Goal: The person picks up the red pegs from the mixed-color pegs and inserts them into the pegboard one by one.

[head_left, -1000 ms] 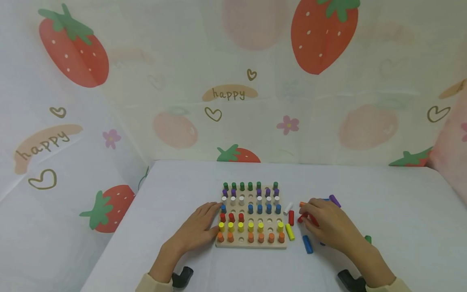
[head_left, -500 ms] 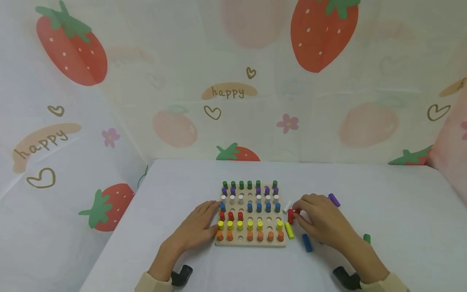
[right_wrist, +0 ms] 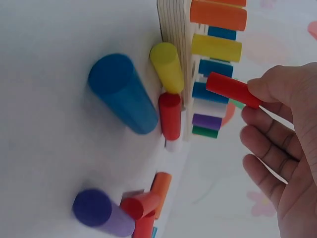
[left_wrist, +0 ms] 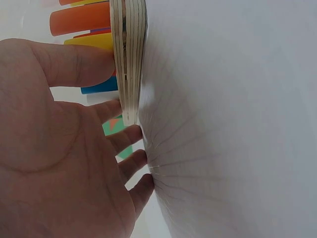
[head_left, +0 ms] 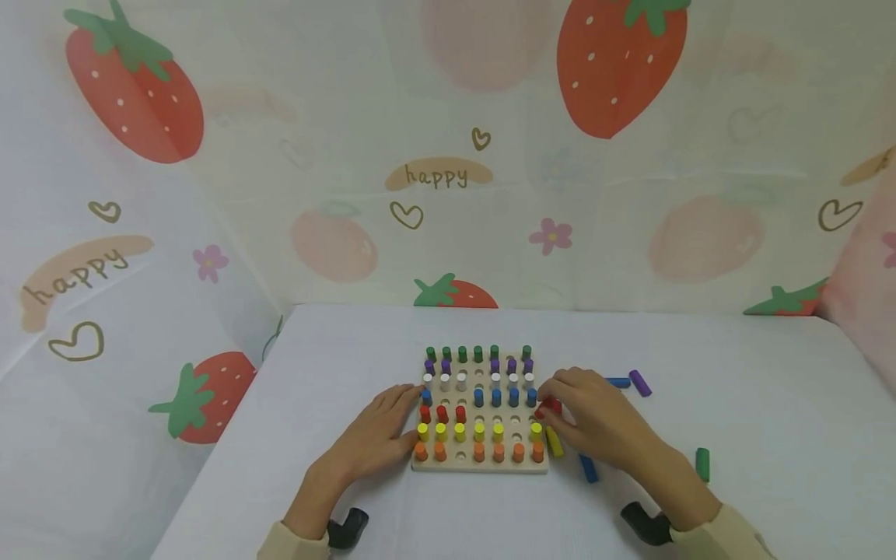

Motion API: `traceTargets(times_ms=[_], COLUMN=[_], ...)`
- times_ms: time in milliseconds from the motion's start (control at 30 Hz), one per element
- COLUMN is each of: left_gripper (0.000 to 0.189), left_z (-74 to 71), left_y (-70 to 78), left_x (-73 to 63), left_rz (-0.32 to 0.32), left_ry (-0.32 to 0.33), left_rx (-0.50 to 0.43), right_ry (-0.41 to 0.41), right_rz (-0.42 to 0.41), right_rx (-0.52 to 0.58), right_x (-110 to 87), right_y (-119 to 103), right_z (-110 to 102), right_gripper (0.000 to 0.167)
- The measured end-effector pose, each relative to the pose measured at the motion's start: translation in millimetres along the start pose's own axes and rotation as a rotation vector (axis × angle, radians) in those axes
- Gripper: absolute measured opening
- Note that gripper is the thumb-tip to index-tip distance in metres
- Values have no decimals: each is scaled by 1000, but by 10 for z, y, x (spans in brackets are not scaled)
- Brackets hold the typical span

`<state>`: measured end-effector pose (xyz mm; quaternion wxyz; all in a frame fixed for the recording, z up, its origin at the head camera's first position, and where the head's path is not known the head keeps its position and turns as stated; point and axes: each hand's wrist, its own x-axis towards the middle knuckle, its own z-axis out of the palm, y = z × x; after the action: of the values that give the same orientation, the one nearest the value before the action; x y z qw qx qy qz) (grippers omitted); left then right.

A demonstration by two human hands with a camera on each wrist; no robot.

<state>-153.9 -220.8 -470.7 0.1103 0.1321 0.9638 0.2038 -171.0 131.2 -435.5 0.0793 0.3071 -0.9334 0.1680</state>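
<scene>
A wooden pegboard (head_left: 483, 468) carries rows of pegs in orange, yellow, red, blue, white, purple and green. My left hand (head_left: 378, 435) rests at its left side; in the left wrist view, the thumb touches the board's edge region and the straight fingers lie along it and on the cloth. My right hand (head_left: 595, 416) is at the board's right edge. Between thumb and forefinger it pinches a red peg (right_wrist: 230, 88), one end pointing to the board, while the other fingers are loosely bent. The row of red pegs (head_left: 442, 414) has bare holes at its right.
Loose pegs lie right of the board: a yellow peg (head_left: 554, 442), a blue peg (head_left: 589, 469), a purple peg (head_left: 640, 383) and a green peg (head_left: 703, 465). Another red peg (right_wrist: 170, 116) lies beside the board. A white cloth (head_left: 350, 342) covers the table.
My right hand has moved left from the loose pegs to the board's right edge, bringing the red peg with it. The left hand has stayed at the board's left side.
</scene>
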Motion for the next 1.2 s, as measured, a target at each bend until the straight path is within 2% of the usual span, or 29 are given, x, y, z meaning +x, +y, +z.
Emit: traceTargets(times_ms=[233, 500, 800, 1000, 1200], left_gripper=[70, 70, 71, 71, 71], left_z=[-10, -12, 5, 24, -9], left_y=[10, 7, 7, 9, 16], left_x=[-8, -15, -10, 1, -10], left_rz=[-2, -5, -1, -8, -3], left_ry=[-2, -3, -4, -6, 0], left_rx=[0, 5, -9, -6, 4], right_ry=[-4, 9, 8, 10, -23], right_rz=[-28, -129, -189, -191, -165], right_rx=[-5, 18, 30, 44, 61], right_x=[61, 163, 261, 328, 422], right_y=[-25, -90, -177, -264, -374], right_z=[53, 121, 185, 201, 205], right_gripper=[19, 9, 9, 14, 13])
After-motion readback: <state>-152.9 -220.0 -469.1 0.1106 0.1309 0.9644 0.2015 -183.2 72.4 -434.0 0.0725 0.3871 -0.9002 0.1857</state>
